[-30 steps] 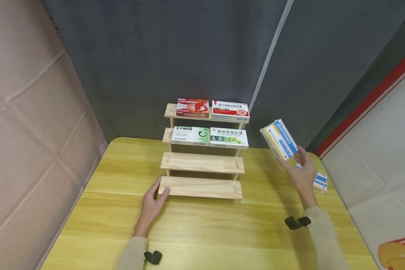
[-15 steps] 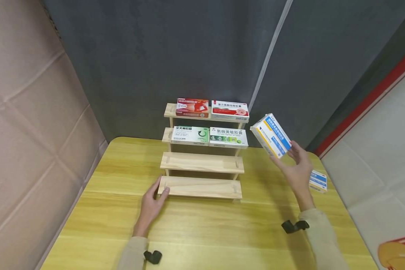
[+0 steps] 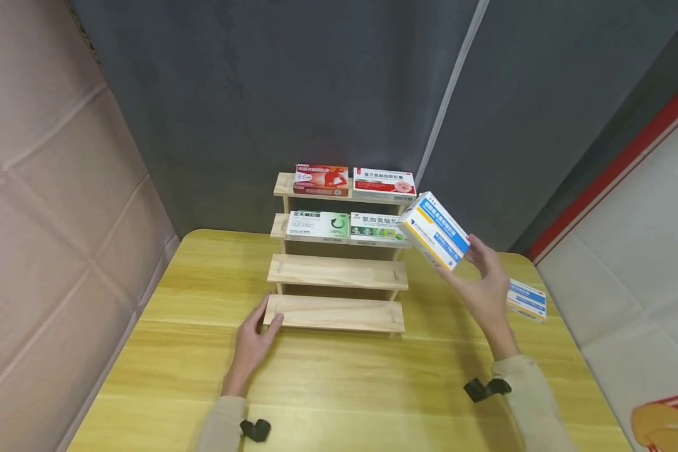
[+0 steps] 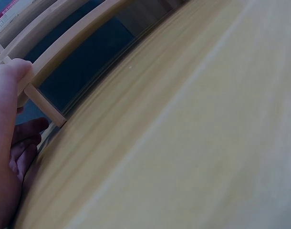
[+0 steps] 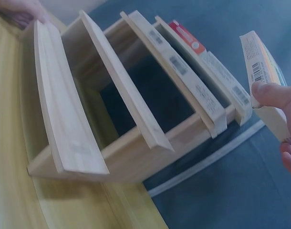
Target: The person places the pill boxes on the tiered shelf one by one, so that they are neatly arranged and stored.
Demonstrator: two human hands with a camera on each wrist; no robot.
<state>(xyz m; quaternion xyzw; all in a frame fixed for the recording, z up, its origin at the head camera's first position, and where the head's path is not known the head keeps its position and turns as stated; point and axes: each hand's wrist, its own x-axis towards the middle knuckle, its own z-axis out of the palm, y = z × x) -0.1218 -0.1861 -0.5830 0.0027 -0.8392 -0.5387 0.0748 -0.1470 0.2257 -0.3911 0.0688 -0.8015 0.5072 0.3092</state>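
Observation:
A blue, white and yellow medicine box (image 3: 435, 231) is pinched between the thumb and fingers of my right hand (image 3: 482, 285). It is held tilted in the air, in front of the right end of the rack's second tier from the top. My left hand (image 3: 253, 342) grips the left end of the lowest step of a wooden stepped rack (image 3: 336, 314). In the left wrist view its thumb (image 4: 19, 69) lies over the step's end, with the fingers at the side below. The rack's two lower steps are bare.
On the top step sit a red medicine box (image 3: 321, 180) and a white-and-red one (image 3: 384, 182). Below them lie a green-and-white box (image 3: 319, 226) and another (image 3: 375, 227), partly covered. One blue-and-white box (image 3: 527, 300) lies on the table (image 3: 339, 389) at right.
My right hand has carried the medicine box leftward to the rack, where it now overlaps the second tier's right box. The box on the table shows more. My left hand stays put.

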